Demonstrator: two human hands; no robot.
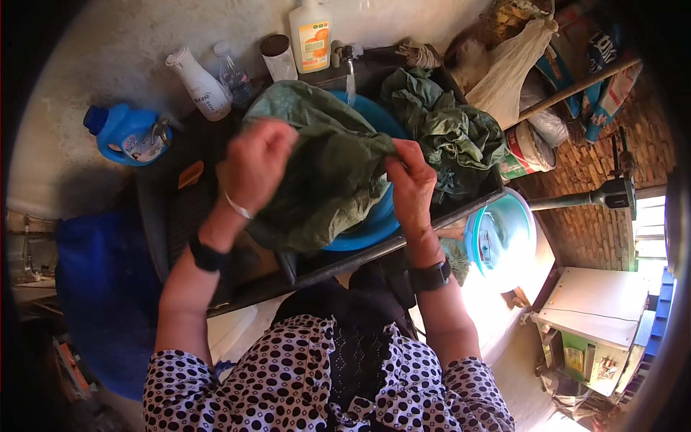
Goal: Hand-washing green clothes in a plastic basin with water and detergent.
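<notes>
A wet green cloth or bag [318, 178] is spread over a blue basin [378, 216] in a dark sink [345, 248]. My right hand [413, 181] pinches the cloth's right edge between thumb and fingers. Blurred by motion, my left hand [259, 162] is curled at the cloth's left side; whether it grips the fabric cannot be told. Water runs from a metal tap [350, 65] behind the cloth into the basin. A crumpled green heap of similar fabric [459, 129] lies at the sink's right.
A blue detergent jug [127, 135], a white bottle [202, 86], a clear bottle [233, 75], a lidded jar [279, 58] and an orange-labelled bottle [311, 40] stand behind the sink. An orange bar [190, 174] lies at left. A translucent tub [499, 237] is at the right, below a wooden pole [577, 92].
</notes>
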